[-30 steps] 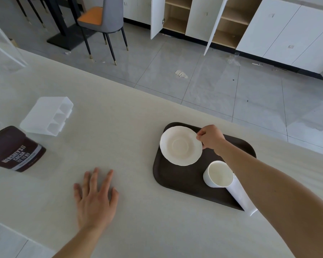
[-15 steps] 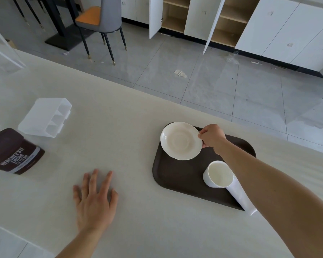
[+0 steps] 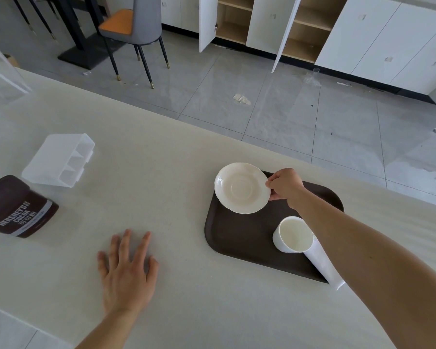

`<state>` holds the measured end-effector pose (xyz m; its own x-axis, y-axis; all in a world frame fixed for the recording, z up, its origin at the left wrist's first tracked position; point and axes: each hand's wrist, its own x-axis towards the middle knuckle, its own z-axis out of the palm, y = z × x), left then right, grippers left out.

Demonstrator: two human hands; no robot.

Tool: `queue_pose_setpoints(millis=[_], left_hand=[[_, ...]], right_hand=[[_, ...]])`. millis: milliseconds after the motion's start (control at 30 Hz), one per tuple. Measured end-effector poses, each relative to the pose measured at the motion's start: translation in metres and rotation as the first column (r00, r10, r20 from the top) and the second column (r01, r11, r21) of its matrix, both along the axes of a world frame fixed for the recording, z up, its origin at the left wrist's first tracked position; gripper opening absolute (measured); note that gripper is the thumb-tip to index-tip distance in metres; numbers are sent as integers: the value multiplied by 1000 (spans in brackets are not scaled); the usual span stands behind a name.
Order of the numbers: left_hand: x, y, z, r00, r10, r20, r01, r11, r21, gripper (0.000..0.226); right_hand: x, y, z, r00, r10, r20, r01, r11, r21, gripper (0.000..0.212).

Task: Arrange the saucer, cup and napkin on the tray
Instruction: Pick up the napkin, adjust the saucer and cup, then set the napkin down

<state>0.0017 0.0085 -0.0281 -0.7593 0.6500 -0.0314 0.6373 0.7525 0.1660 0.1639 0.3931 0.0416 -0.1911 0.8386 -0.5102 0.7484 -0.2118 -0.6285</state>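
Observation:
A dark brown tray [image 3: 239, 238] lies on the pale counter at the right. My right hand [image 3: 285, 187] pinches the right rim of a cream saucer [image 3: 241, 188], which is lifted over the tray's far left corner and juts past its edge. A white cup [image 3: 293, 234] stands upright on the tray's near right part. A folded white napkin [image 3: 324, 264] lies beside the cup, partly under my right forearm, its end hanging over the tray's near edge. My left hand [image 3: 127, 270] rests flat on the counter, fingers spread, well left of the tray.
A brown cocoa pouch [image 3: 18, 206] lies at the left edge. Behind it sits a translucent plastic organiser [image 3: 61, 159]. A clear container [image 3: 0, 76] stands far left. The counter's far edge [image 3: 212, 129] runs diagonally, with tiled floor, a chair and open cabinets beyond.
My right hand has raised the saucer off the tray and carried it a little toward the far left corner. The left hand, cup and napkin have stayed put.

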Motion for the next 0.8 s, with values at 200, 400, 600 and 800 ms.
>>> queue_pose_setpoints(millis=[200, 400, 600, 800], left_hand=[[-1, -1, -2, 1000, -2, -8, 2, 1000, -8, 60], [0, 0, 0, 1000, 3, -6, -3, 1000, -8, 60], [1, 0, 2, 1000, 8, 5, -8, 1000, 7, 60], [1, 1, 3, 1000, 11, 2, -11, 1000, 22, 61]], right_hand=[[0, 0, 2, 1000, -17, -17, 17, 999, -27, 9], [6, -4, 10, 997, 31, -66, -36, 996, -79, 4], [56, -4, 26, 987, 118, -111, -107, 989, 99, 23], [136, -28, 45, 934, 313, 170, -351, 892, 286, 45]])
